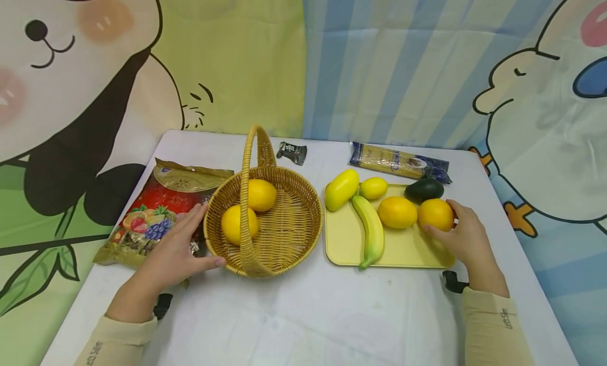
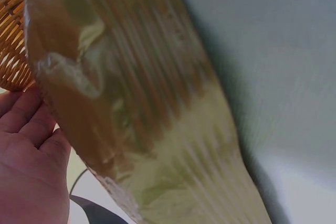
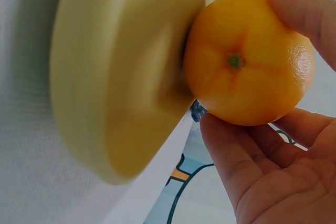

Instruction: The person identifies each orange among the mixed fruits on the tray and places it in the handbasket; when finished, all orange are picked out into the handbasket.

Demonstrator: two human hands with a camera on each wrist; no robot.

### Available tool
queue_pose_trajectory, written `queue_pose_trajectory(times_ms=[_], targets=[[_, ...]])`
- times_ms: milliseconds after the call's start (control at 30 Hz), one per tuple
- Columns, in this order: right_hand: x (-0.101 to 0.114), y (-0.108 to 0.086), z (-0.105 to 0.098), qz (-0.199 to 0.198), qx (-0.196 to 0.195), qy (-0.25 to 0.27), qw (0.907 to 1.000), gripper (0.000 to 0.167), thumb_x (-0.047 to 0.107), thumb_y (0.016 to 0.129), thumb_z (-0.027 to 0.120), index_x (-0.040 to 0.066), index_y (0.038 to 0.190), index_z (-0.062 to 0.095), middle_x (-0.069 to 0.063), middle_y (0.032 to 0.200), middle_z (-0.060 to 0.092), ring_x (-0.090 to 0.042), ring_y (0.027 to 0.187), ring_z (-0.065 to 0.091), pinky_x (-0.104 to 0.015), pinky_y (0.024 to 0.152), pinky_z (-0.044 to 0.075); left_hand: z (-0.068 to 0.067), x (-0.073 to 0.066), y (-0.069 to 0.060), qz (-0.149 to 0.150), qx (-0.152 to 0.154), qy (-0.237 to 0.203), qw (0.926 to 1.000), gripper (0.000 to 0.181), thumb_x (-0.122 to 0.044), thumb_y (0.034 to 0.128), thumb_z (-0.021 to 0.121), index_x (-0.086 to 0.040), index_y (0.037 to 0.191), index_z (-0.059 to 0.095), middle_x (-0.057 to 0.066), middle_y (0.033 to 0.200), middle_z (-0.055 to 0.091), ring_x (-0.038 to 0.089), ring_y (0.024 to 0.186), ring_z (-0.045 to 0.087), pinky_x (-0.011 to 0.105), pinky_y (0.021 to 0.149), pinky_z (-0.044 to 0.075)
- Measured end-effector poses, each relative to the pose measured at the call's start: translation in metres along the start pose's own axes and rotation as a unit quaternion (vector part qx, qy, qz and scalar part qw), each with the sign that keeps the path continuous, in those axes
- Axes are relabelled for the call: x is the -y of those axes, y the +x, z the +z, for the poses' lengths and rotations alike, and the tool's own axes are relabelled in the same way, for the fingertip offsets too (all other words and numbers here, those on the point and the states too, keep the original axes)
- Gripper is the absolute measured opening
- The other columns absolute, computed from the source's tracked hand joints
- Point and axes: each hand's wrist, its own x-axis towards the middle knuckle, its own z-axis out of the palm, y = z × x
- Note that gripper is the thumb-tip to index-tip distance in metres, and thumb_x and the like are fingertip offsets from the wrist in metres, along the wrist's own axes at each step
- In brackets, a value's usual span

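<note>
In the head view a wicker basket (image 1: pixel 286 234) with a tall handle holds two orange fruits (image 1: pixel 234 225). My left hand (image 1: pixel 173 258) rests at the basket's left side, fingers fairly straight, thumb near the rim; the left wrist view shows its fingertips at the wicker (image 2: pixel 13 51). On the yellow tray (image 1: pixel 412 250), my right hand (image 1: pixel 469 239) holds the rightmost orange (image 1: pixel 435 214) between thumb and fingers. The right wrist view shows this orange (image 3: pixel 247 61) with its green stem spot, thumb above and fingers below. Whether it touches the tray I cannot tell.
The tray also bears a banana (image 1: pixel 370 231), a lemon (image 1: pixel 373 187), a yellow oblong fruit (image 1: pixel 342 189), another orange fruit (image 1: pixel 397 212) and a dark green fruit (image 1: pixel 424 190). Behind lie a pasta packet (image 1: pixel 398 161) and a small black packet (image 1: pixel 292 152). A red-gold bag (image 1: pixel 161 213) lies left.
</note>
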Motion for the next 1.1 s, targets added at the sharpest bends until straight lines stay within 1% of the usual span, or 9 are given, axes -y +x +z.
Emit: queue_pose_trajectory(times_ms=[133, 333, 600, 867, 1100], targets=[[0.0, -0.003, -0.001, 0.012, 0.007, 0.0, 0.9999, 0.108, 0.053, 0.091, 0.078, -0.003, 0.164, 0.022, -0.039, 0.151, 0.038, -0.054, 0.129, 0.044, -0.072, 0.108, 0.045, 0.001, 0.0, 0.0, 0.003, -0.003, -0.001, 1.0, 0.132, -0.073, 0.071, 0.084, -0.034, 0.17, 0.005, 0.01, 0.178, 0.008, 0.053, 0.158, 0.017, 0.086, 0.112, 0.023], [0.001, -0.008, -0.005, 0.027, 0.012, -0.007, 0.9996, 0.111, 0.057, 0.089, 0.078, -0.001, 0.165, 0.02, -0.038, 0.153, 0.037, -0.054, 0.128, 0.044, -0.072, 0.108, 0.045, 0.001, 0.0, -0.001, 0.005, -0.003, -0.004, 1.0, 0.133, -0.073, 0.0709, 0.084, -0.033, 0.17, 0.005, 0.01, 0.178, 0.008, 0.053, 0.159, 0.017, 0.085, 0.113, 0.023], [0.005, -0.014, -0.013, -0.003, -0.003, -0.021, 0.9998, 0.106, 0.055, 0.09, 0.077, -0.004, 0.162, 0.026, -0.038, 0.148, 0.041, -0.053, 0.123, 0.046, -0.072, 0.104, 0.046, 0.001, 0.0, -0.001, 0.011, -0.003, -0.006, 0.9999, 0.132, -0.069, 0.0727, 0.085, -0.031, 0.17, 0.005, 0.011, 0.178, 0.008, 0.054, 0.158, 0.016, 0.086, 0.111, 0.023], [0.008, -0.017, -0.02, -0.014, -0.008, -0.029, 0.9994, 0.106, 0.052, 0.091, 0.078, -0.005, 0.162, 0.025, -0.039, 0.148, 0.041, -0.053, 0.122, 0.046, -0.072, 0.103, 0.048, 0.001, 0.0, -0.001, 0.015, -0.005, -0.008, 0.9998, 0.132, -0.068, 0.0728, 0.086, -0.03, 0.17, 0.005, 0.012, 0.178, 0.008, 0.055, 0.158, 0.016, 0.087, 0.111, 0.023], [0.013, -0.018, -0.025, -0.025, -0.013, -0.028, 0.9992, 0.104, 0.049, 0.091, 0.079, -0.005, 0.162, 0.027, -0.039, 0.147, 0.043, -0.053, 0.122, 0.047, -0.072, 0.103, 0.048, 0.0, 0.002, 0.0, 0.014, -0.005, -0.007, 0.9999, 0.132, -0.071, 0.0716, 0.085, -0.032, 0.17, 0.005, 0.012, 0.178, 0.008, 0.056, 0.157, 0.015, 0.087, 0.112, 0.021]])
